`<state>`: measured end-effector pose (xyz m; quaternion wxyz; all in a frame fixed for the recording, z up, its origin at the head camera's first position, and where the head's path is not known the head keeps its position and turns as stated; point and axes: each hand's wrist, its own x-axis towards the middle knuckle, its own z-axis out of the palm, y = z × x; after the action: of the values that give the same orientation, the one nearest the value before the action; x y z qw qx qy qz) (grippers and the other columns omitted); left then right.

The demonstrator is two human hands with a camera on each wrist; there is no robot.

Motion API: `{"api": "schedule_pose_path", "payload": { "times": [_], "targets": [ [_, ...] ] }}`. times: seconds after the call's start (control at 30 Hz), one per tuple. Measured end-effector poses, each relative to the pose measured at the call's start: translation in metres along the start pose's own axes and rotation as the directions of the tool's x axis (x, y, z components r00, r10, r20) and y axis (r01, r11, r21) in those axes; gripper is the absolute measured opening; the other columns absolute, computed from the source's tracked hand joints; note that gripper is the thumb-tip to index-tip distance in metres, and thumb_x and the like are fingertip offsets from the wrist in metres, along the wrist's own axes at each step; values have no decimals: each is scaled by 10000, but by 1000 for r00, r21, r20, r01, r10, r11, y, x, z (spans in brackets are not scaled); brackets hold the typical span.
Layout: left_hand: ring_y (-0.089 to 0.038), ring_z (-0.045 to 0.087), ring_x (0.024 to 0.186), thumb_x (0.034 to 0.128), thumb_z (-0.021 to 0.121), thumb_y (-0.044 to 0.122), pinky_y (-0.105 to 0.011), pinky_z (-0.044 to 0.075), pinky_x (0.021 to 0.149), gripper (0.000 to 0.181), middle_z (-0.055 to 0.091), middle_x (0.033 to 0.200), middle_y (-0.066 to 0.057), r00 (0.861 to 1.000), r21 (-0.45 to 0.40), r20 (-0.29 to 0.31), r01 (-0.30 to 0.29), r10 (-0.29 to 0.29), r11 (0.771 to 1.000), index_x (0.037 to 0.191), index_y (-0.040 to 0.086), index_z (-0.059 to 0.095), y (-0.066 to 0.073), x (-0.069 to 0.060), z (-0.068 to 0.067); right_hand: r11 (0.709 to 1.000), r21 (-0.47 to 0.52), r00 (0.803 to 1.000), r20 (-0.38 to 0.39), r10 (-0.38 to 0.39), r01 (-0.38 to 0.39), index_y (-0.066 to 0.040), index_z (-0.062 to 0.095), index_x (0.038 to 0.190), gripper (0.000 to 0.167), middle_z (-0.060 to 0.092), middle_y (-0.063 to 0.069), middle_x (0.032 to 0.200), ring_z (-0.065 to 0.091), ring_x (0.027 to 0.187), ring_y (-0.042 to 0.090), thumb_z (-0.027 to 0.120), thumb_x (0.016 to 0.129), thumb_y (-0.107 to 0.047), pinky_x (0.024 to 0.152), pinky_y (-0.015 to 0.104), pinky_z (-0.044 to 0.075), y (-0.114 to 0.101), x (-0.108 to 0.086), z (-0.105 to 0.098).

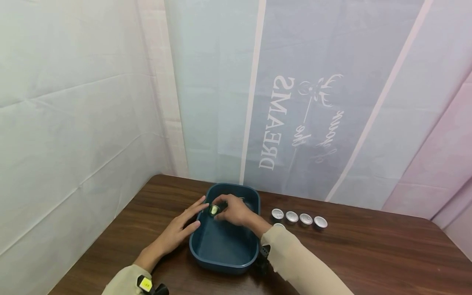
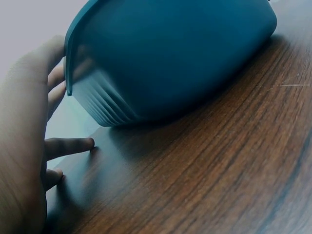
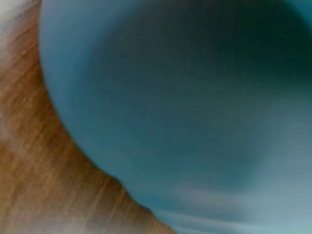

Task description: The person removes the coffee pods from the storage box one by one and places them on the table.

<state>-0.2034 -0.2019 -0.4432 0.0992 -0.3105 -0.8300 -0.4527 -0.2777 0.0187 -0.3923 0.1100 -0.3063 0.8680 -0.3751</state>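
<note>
Pinching the gold capsule (image 1: 214, 210) between thumb and forefinger, the right hand (image 1: 234, 210) is inside the blue bin (image 1: 223, 248) at the frame's lower centre, while the left hand (image 1: 178, 230) lies with fingers extended at its left rim. A loose pinch could let the capsule slip and roll; an uneven push from the left hand could shift the bin.

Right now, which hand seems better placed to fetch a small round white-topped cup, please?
Probably the right hand: its cream sleeve lies beside those cups; the left hand is across the blue rectangular bin from them.
</note>
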Motion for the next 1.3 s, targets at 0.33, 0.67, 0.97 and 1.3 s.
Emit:
{"api": "schedule_pose_path", "payload": {
  "times": [0.33,0.67,0.97,1.3],
  "targets": [
    [-309,202,1419,1002,455,81,-676,257,994,509,178,1581,-23,1000,-23,0,-13,13,1000,1491,179,352,2,0,-1,997,46,996,59,-60,57,-142,703,1017,168,630,-31,979,618,715,83,730,866,-211,627,264,510,-1,-1,1],
    [-299,213,1417,1004,456,93,-669,271,990,497,185,1580,-15,1000,-13,3,-10,10,1000,1487,164,362,2,0,-1,996,69,993,94,-67,61,-132,694,991,165,618,-28,984,640,730,104,750,836,-125,630,257,516,1,-1,1],
    [-289,214,1417,1008,448,100,-662,271,995,482,185,1580,-12,1000,-5,-3,-8,8,1000,1482,139,369,4,0,-1,994,27,986,123,-112,109,-116,683,1013,240,633,-49,949,608,786,97,764,799,-45,660,240,513,2,-1,1],
    [-309,224,1411,990,467,59,-661,284,987,498,191,1577,-35,1000,-21,-7,-13,12,1000,1475,124,378,1,1,-1,996,3,991,105,-87,88,-111,661,1065,327,639,-25,970,614,820,82,767,778,6,698,252,512,2,-2,1]
  ]
}}
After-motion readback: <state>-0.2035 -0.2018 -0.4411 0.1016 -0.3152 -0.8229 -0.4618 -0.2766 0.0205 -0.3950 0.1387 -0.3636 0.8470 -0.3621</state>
